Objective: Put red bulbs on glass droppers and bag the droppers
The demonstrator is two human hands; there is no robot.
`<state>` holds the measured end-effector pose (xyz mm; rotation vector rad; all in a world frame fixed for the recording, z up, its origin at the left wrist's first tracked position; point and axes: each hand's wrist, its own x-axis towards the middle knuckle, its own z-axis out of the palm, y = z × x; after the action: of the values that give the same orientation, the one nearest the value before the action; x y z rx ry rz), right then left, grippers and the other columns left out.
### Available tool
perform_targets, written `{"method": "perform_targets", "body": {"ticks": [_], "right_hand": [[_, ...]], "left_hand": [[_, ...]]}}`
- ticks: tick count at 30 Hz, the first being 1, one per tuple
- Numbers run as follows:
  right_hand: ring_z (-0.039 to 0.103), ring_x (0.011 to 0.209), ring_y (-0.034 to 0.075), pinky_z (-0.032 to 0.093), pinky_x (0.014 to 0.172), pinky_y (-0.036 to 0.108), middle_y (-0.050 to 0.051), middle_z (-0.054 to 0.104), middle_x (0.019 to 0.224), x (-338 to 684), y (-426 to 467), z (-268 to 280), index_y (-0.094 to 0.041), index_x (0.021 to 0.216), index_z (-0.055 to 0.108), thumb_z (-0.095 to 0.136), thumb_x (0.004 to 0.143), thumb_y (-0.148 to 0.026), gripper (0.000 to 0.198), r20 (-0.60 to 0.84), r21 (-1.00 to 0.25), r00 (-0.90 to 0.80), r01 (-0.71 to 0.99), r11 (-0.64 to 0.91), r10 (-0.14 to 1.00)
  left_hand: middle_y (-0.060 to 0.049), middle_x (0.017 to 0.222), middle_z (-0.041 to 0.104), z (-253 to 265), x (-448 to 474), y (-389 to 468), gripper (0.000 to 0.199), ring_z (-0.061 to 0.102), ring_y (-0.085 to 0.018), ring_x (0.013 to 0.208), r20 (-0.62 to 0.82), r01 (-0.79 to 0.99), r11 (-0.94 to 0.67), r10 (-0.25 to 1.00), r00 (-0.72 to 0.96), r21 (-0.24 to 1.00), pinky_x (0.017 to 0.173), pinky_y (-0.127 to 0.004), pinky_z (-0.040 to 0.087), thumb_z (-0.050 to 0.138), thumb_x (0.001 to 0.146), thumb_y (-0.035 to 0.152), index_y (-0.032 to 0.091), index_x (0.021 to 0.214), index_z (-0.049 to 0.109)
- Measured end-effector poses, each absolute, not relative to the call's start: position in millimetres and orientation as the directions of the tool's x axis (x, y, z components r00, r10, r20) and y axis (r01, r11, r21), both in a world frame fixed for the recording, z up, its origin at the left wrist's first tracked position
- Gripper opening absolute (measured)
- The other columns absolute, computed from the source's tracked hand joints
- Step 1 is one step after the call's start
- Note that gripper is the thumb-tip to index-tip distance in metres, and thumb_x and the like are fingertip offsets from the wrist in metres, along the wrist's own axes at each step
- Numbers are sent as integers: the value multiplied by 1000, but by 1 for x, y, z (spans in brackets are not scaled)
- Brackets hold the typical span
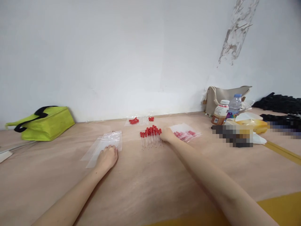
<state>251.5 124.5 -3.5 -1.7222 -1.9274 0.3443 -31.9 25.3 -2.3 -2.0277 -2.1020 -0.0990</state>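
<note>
My left hand point(108, 157) rests on overlapping clear zip-lock bags point(101, 145), its fingers curled closed at their right edge. Ahead of me, several droppers point(151, 136) with red bulbs and clear thin stems lie side by side, bulbs pointing away. My right hand point(166, 135) reaches to the right end of this row, at the bulbs. Its fingertips are mostly hidden behind the hand, so any grip cannot be made out. Just beyond that hand lies a filled clear bag point(185, 131) with red-bulbed droppers inside.
Two groups of red bulbs point(134, 120) lie with clear plastic near the wall. A lime-green bag point(48, 124) stands at left. To the right are a beige bag point(225, 94), a drink bottle point(220, 112), a water bottle point(234, 105) and a yellow packet point(255, 125).
</note>
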Motion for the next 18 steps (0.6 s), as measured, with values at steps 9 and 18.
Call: {"method": "perform_targets", "body": {"ticks": [9, 18], "right_hand": [[59, 74, 22, 44, 60, 27, 13, 61, 80, 258, 117, 14, -11, 98, 52, 49, 67, -12, 31, 231, -618, 32, 777, 121, 972], [43, 36, 8, 34, 36, 18, -11, 42, 51, 306, 41, -12, -20, 121, 23, 45, 69, -24, 57, 279, -949, 51, 166, 268, 959]], "left_hand": [[-15, 116, 56, 13, -28, 20, 40, 47, -28, 112, 401, 998, -20, 915, 43, -62, 94, -43, 34, 23, 89, 22, 11, 108, 56], [-2, 126, 50, 16, 44, -37, 36, 42, -18, 118, 187, 571, -772, 627, 756, 280, 102, -39, 31, 30, 92, 30, 23, 123, 47]]}}
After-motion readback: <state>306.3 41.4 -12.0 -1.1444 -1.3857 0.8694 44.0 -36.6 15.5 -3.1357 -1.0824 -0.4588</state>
